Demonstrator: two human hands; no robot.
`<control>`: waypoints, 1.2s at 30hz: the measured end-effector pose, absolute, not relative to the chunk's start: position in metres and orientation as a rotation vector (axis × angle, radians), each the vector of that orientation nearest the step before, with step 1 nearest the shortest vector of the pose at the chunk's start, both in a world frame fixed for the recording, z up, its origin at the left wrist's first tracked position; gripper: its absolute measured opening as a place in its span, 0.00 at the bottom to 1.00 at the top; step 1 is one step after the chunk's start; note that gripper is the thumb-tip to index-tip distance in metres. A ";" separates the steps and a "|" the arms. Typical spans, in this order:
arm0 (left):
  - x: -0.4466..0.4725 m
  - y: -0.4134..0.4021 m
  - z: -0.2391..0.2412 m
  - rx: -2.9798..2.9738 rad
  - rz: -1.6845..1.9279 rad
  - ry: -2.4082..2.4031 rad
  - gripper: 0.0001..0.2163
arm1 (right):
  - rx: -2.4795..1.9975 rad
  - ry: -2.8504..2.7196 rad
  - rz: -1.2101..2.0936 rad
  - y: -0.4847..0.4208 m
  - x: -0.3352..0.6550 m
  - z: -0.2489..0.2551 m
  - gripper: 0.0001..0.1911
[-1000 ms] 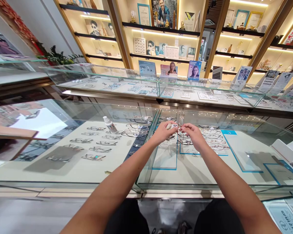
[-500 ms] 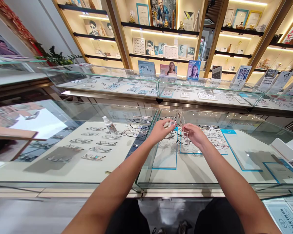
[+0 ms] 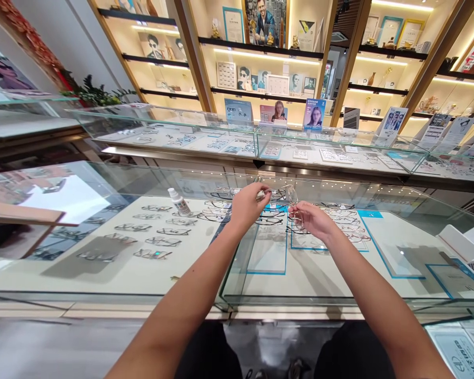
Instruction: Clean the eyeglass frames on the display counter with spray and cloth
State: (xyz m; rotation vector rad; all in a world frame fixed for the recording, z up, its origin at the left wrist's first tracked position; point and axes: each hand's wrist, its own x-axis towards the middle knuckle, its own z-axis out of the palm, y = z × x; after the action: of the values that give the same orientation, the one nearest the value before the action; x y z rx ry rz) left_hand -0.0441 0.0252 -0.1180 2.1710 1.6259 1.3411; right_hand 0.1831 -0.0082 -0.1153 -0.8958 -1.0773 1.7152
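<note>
Above the glass counter, my right hand point(image 3: 314, 218) pinches a thin-rimmed pair of eyeglasses point(image 3: 299, 220), its clear lenses standing up from the fingertips. To the left of it and slightly higher, my left hand point(image 3: 249, 206) is closed, its back toward me. A small whitish piece point(image 3: 260, 195) shows between the left fingers; most of it is hidden, and I cannot tell its material. A gap separates the left fingers from the eyeglasses. Several other eyeglasses point(image 3: 270, 218) lie in the display under and behind both hands.
A white spray bottle point(image 3: 179, 202) stands left of my hands among rows of eyeglasses point(image 3: 174, 231). Blue-edged panels point(image 3: 395, 247) lie at the right. Another glass showcase point(image 3: 205, 139) with small posters point(image 3: 314, 113) runs behind, before lit shelves point(image 3: 260, 45).
My left hand has drawn away leftward from the eyeglasses, carrying the whitish piece, and its wrist has turned. The eyeglasses have tilted in my right hand, which has hardly moved.
</note>
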 end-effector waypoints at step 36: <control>-0.042 0.018 -0.101 1.490 1.100 1.034 0.25 | -0.501 -0.819 1.526 0.011 0.222 -0.105 0.10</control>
State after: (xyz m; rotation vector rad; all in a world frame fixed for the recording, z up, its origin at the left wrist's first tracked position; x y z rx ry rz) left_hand -0.0421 0.0181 -0.1012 1.4904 1.0342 1.0999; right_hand 0.2221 0.0112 -0.1055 -0.5007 -0.8191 1.5264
